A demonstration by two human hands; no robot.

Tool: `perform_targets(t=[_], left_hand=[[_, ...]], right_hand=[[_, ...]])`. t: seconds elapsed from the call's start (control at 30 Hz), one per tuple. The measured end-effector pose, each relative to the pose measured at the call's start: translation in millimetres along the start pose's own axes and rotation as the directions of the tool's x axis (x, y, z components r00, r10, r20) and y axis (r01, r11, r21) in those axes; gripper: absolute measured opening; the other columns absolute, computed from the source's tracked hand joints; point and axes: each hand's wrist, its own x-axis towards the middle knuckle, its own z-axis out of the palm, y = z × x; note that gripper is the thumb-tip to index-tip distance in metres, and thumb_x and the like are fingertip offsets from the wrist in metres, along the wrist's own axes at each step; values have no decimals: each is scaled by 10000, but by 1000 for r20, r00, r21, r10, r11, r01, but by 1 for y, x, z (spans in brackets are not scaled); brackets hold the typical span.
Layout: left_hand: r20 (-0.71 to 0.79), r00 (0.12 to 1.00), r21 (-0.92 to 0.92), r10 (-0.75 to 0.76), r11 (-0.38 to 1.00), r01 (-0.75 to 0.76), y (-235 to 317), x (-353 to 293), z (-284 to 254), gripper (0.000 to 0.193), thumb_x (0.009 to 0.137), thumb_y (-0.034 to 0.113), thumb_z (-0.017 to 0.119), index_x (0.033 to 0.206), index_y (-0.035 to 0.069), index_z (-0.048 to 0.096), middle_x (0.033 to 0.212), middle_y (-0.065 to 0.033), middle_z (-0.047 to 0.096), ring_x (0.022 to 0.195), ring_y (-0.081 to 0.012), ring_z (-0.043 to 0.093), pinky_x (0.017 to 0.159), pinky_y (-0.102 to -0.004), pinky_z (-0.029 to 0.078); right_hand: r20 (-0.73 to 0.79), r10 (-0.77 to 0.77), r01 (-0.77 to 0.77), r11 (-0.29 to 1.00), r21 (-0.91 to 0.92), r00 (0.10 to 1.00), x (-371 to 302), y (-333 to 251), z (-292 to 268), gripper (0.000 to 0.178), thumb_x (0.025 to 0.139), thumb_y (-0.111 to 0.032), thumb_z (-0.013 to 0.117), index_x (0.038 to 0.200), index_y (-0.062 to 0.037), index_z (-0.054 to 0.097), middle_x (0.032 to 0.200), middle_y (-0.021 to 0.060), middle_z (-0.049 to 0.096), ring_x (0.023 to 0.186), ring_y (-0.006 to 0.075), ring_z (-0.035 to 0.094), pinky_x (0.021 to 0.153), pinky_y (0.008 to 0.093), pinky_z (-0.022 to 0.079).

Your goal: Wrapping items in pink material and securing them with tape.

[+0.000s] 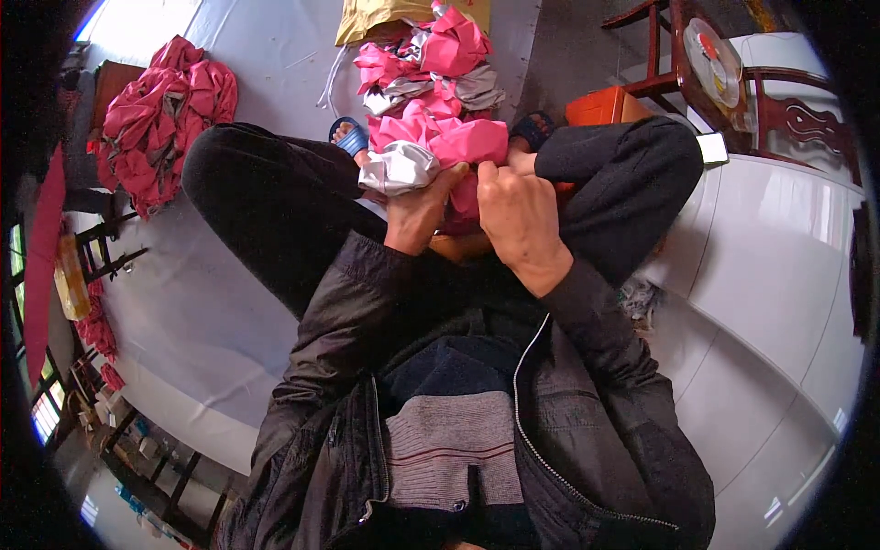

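Observation:
Between my knees lies a bunched length of pink fabric with a silvery underside (458, 137), running away from me over the floor. My left hand (422, 206) is closed on this fabric, its thumb pointing up and a crumpled silver fold bulging out beside it. Close by on the right, my right hand (522, 215) is curled into a fist, knuckles up, against the edge of the same fabric. What its fingertips pinch is hidden beneath the hand. A darker pink part of the cloth hangs down between the two hands.
A yellow sack (376, 20) lies beyond the fabric. Another pink heap (170, 119) sits at the far left. On the right are an orange box (600, 107), a wooden chair (715, 69) bearing a round reel (710, 60), and a white phone-like object (712, 148).

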Motion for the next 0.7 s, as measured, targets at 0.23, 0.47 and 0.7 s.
perform_targets(t=[0.23,0.47,0.7], left_hand=[[-62,997,21,55,998,-54,-15,3,1,216,813,115,784,772,66,578,717,29,545,645,-104,492,586,-302,428],[-48,999,9,4,1000,-3,-1,0,2,237,804,120,798,767,67,570,707,27,532,636,-106,486,580,-303,427],[-94,995,-56,47,997,-52,-2,3,3,173,822,136,771,767,66,622,701,36,551,611,-84,482,547,-283,403]], right_hand=[[-5,-102,100,986,-133,995,0,-1,8,73,822,-120,569,780,-66,593,677,60,640,609,196,683,533,306,532],[-59,-213,207,974,-96,975,1,14,21,47,810,-122,577,802,-78,591,671,44,626,594,179,664,515,315,526],[-118,-40,55,990,126,992,-4,18,23,65,824,-143,593,846,-83,602,687,81,634,602,247,663,533,370,528]])
